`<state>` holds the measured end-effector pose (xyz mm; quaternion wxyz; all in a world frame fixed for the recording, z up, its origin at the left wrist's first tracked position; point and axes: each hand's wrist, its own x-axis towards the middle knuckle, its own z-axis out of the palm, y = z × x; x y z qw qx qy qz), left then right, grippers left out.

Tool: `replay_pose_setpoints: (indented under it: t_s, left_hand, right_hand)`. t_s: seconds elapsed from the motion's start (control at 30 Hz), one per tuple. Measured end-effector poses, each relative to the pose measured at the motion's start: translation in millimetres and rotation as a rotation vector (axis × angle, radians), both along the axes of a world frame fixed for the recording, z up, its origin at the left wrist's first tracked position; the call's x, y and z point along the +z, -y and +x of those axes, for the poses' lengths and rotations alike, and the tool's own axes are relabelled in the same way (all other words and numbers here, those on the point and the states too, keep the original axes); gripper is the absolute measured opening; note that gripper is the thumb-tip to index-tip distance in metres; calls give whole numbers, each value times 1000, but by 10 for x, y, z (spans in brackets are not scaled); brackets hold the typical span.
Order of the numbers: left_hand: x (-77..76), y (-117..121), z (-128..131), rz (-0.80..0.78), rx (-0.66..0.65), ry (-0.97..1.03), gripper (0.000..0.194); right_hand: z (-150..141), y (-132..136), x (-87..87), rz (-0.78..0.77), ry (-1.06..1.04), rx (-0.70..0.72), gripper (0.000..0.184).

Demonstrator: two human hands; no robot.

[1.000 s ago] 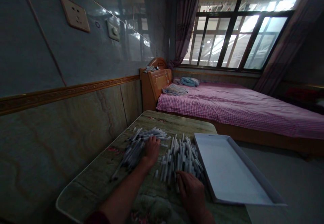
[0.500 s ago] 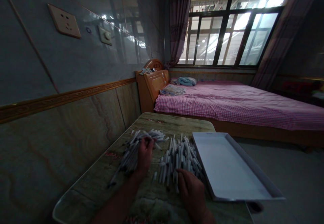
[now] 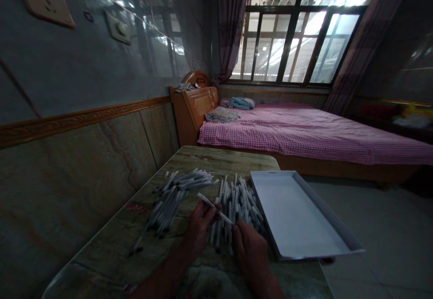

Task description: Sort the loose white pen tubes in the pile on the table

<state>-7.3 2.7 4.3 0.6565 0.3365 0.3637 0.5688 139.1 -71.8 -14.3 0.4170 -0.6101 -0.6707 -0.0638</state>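
Note:
A slim white pen [image 3: 223, 217] slants between my hands over the table. My left hand [image 3: 200, 224] is closed around its middle, with the upper end sticking out past the fingers. At the lower end, my right hand [image 3: 251, 246] is closed in a pinch on the pen's tip; its fingertips are partly hidden. To the left lies a loose pile of pens [image 3: 169, 206], pale with dark ends, some stacked crosswise. A second pile of pens [image 3: 239, 200] lies just beyond my right hand, mostly pointing away from me.
A shallow white tray [image 3: 301, 218] sits on the right of the marble-patterned table [image 3: 233, 157] and overhangs its edge. A tiled wall [image 3: 84, 172] runs along the left. Beyond the table stands a bed [image 3: 287, 127] with a pink checked sheet, below a window.
My left hand has come from the left pile toward my right hand, bringing a pen with it. The pen's lower end now meets my right fingers. The view has shifted slightly.

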Motion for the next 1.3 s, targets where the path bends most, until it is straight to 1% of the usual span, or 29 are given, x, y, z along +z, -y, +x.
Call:
replay_pose_setpoints:
  t_s: [0.17,0.23,0.3,0.43,0.53,0.63,0.8,0.97,1.03,1.13,1.2,1.3]
  left_hand:
    - [-67,-54,-45,9,-22,-28,43]
    - [-84,-55,-49,16,-14,-39,42]
    - [-82,-43,-43,16,-2,-40,41]
    - [-66,-25,-30,-3,-6,-11,42]
    - [-75,-36,-31,-19,-4,5,43]
    - [-86,-46,-32,-20,-1,12,43]
    - [-88,-30,-23,-36,-2,4,46]
    - [-81,-31,-16,-21,6,22,45]
    - [-72,-39,-13,-24,9,33,46]
    - [-57,-43,-11,-46,11,36,48]
    - [-53,-37,-13,-47,7,26,49]
    - [-64,-30,-20,-33,-3,21,48]
  right_hand:
    - [17,16,-32,2,-80,86,38]
    - [28,23,-39,6,-118,94,35]
    - [37,26,-40,-12,-141,81,34]
    - [53,19,-43,-29,-142,39,39]
    - [65,17,-53,-7,-177,52,34]
    - [72,23,-59,-27,-224,59,30]
    - [71,22,-63,-93,-204,-5,40]
    - [89,20,-64,-24,-222,32,31]
    - [93,24,-60,-51,-240,33,31]
    - [92,27,-69,-112,-254,8,36]
    - [92,28,-84,-110,-255,2,37]
    - [93,33,-95,-83,-271,10,33]
